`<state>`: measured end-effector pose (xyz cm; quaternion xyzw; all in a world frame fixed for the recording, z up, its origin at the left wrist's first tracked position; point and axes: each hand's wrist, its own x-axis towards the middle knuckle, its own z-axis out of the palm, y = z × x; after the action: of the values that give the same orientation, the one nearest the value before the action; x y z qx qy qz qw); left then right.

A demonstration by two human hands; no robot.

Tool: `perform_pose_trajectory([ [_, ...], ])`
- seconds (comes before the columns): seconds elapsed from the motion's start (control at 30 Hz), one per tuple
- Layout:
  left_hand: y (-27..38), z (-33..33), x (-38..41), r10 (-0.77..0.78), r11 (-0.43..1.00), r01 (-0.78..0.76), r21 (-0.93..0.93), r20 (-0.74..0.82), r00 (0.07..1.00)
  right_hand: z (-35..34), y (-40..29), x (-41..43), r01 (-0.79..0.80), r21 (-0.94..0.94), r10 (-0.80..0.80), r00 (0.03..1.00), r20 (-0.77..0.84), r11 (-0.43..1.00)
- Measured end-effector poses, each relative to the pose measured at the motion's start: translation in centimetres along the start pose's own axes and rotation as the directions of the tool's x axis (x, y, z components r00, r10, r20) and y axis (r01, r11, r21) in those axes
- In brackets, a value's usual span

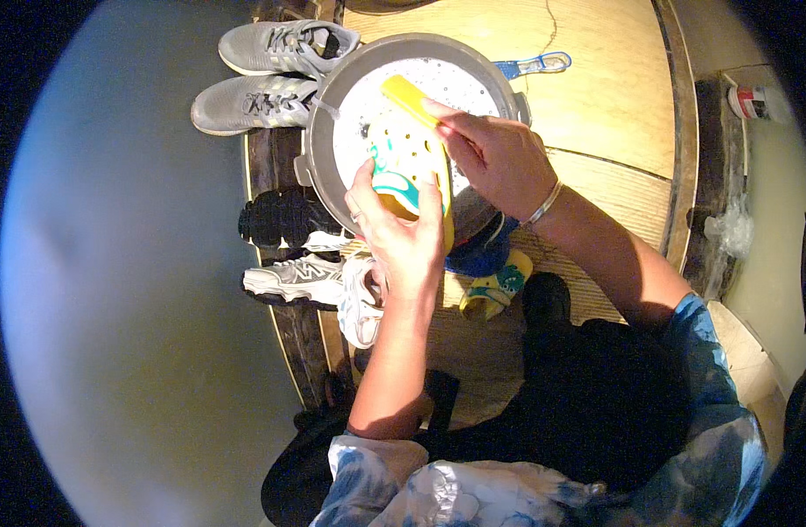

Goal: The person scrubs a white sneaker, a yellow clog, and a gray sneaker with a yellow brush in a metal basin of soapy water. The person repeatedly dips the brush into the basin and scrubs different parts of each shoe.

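My left hand [403, 230] grips a yellow foam clog [412, 148] with a teal-and-white strap by its heel end, fingers and thumb around the strap. The clog is held over a round grey basin [320, 158] of sudsy white water [455, 82]. In my right hand [498, 158] is a yellow block-like tool [406, 95], pinched between thumb and fingers near the clog's toe. Its underside is hidden, so I cannot tell if it has bristles. Another yellow clog [498, 286] with green trim lies below the basin, near my dark-clad leg.
Grey sneakers [264, 49] stand left of the basin. White sneakers [294, 277] and a black-soled shoe [287, 221] lie lower left. A blue-handled brush [541, 63] rests right of the rim on the wooden surface [607, 112]. A labelled container [749, 102] is at far right.
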<state>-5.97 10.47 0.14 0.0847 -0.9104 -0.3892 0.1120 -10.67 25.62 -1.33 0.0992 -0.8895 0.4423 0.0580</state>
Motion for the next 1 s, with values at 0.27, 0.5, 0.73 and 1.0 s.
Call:
perform_pose_trajectory([
  [0.27, -0.6, -1.7, 2.9, 0.080, 0.993, -0.080, 0.083, -0.001, 0.997, -0.1, -2.1, -4.3, 0.069, -0.149, -0.033, 0.971, 0.235, 0.986],
  [0.5, 0.1, -0.5, 1.8, 0.158, 0.963, -0.178, 0.202, 0.113, 0.981, -0.2, -1.4, -0.5, 0.092, -0.186, -0.053, 0.977, 0.204, 0.978],
  [0.73, -0.3, 0.7, 3.0, 0.029, 0.941, -0.083, 0.327, 0.168, 0.985, 1.1, -0.4, 2.0, 0.056, -0.288, 0.048, 0.938, 0.343, 0.956],
  [1.0, -4.2, 2.6, 4.0, -0.201, 0.978, 0.167, 0.122, 0.375, 0.905, 4.5, 2.4, 3.9, -0.005, -0.328, 0.173, 0.856, 0.487, 0.945],
])
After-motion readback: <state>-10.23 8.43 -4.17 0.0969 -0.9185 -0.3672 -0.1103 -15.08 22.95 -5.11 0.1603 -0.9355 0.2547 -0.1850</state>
